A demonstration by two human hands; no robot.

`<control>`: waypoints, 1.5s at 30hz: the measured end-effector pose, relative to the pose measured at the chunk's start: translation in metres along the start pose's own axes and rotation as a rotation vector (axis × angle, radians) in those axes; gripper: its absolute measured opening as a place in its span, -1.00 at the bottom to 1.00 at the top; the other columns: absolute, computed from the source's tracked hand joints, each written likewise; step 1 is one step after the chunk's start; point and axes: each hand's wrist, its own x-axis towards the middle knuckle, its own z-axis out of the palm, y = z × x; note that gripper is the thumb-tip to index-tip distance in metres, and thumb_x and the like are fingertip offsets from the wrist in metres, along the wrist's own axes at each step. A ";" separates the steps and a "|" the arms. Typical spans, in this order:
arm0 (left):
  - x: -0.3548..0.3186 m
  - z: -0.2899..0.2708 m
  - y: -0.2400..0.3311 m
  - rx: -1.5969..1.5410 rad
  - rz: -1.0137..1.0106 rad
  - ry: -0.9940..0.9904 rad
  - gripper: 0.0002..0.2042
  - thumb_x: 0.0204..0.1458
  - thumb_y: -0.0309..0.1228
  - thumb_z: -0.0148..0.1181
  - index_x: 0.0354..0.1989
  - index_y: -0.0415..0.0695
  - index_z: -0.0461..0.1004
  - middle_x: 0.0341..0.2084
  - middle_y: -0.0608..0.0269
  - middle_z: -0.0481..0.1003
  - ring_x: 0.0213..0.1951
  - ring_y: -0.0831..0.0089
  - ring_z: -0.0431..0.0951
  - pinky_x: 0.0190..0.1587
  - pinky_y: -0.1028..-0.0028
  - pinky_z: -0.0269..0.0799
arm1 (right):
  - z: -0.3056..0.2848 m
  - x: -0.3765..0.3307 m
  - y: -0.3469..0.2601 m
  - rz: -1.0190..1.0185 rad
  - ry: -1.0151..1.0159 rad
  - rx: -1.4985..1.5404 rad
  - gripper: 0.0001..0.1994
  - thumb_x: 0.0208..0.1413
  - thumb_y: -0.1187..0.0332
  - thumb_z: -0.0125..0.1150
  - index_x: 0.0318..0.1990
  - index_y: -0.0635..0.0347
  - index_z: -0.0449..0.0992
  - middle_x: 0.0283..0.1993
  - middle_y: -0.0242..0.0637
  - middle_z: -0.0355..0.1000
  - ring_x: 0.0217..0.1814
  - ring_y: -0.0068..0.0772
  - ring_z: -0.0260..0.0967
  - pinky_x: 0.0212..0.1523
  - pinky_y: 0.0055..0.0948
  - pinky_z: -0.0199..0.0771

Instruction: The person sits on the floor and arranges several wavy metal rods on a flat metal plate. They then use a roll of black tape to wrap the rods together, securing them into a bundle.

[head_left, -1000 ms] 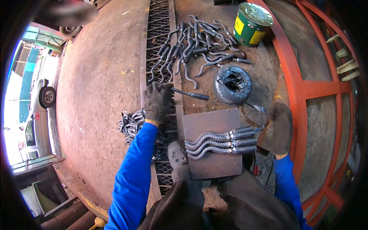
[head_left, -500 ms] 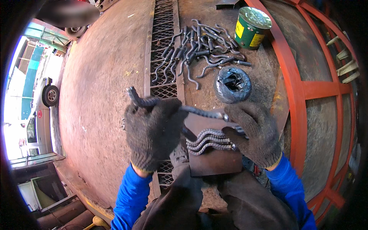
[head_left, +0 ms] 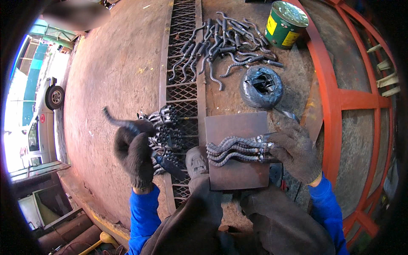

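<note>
My left hand (head_left: 137, 155), in a dark knitted glove, is closed on a wavy ribbed steel rod (head_left: 111, 117) whose end sticks out to the upper left. Below that hand shows a dark flat piece (head_left: 170, 166); whether I grip it too is unclear. Several wavy ribbed rods (head_left: 233, 149) lie side by side on a brown metal plate (head_left: 238, 180) over my lap. The gloved right hand (head_left: 295, 148) closes around their right ends, its fingertips partly hidden. Beside the left hand, a stack of rods (head_left: 163, 127) shows its dark ends.
Ahead, a loose pile of wavy rods (head_left: 221, 46) spreads over the floor and metal grating (head_left: 182, 93). A roll of dark plastic strip (head_left: 261, 87) sits beyond the plate, its loose tail reaching toward my right hand. A green can (head_left: 285, 26) and orange frame (head_left: 323, 106) stand at right.
My left hand has moved left and down with a rod, away from the plate and over beside the stack. The right hand has come down onto the ends of the rods on the plate.
</note>
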 end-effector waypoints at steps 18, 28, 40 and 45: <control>-0.022 0.024 -0.026 -0.203 -0.537 -0.104 -0.90 0.05 -0.55 0.11 -0.35 -0.06 0.34 -0.52 0.39 0.37 -0.57 0.61 0.31 -0.56 0.61 0.26 | 0.020 0.014 0.014 -0.063 -0.025 0.069 -0.66 -0.26 0.52 0.39 -0.19 0.16 0.64 -0.29 -0.25 0.42 -0.12 -0.14 0.38 -0.02 -0.18 0.38; -0.024 0.029 -0.025 -0.176 -0.542 -0.058 -0.86 0.06 -0.54 0.13 -0.41 -0.01 0.29 -0.54 0.41 0.36 -0.56 0.62 0.34 -0.56 0.59 0.26 | 0.022 0.014 0.015 -0.072 -0.038 0.068 -0.64 -0.24 0.52 0.38 -0.16 0.18 0.63 -0.26 -0.20 0.41 -0.08 -0.10 0.36 0.01 -0.16 0.36; -0.026 0.034 -0.025 -0.148 -0.470 -0.127 -0.94 0.09 -0.53 0.06 -0.34 -0.06 0.34 -0.55 0.44 0.30 -0.55 0.64 0.26 -0.53 0.63 0.20 | 0.017 0.019 0.021 0.015 -0.152 0.165 -0.69 -0.10 0.25 0.40 -0.15 0.07 0.63 -0.17 -0.16 0.46 -0.04 -0.04 0.39 0.03 -0.11 0.31; -0.027 0.030 -0.030 -0.251 -0.515 -0.149 -0.94 0.09 -0.53 0.05 -0.35 -0.07 0.33 -0.55 0.43 0.30 -0.56 0.63 0.26 -0.51 0.60 0.22 | 0.014 0.019 0.018 -0.013 -0.162 0.155 -0.68 -0.12 0.39 0.43 -0.15 0.21 0.60 -0.15 -0.14 0.44 -0.03 -0.10 0.43 0.00 -0.19 0.44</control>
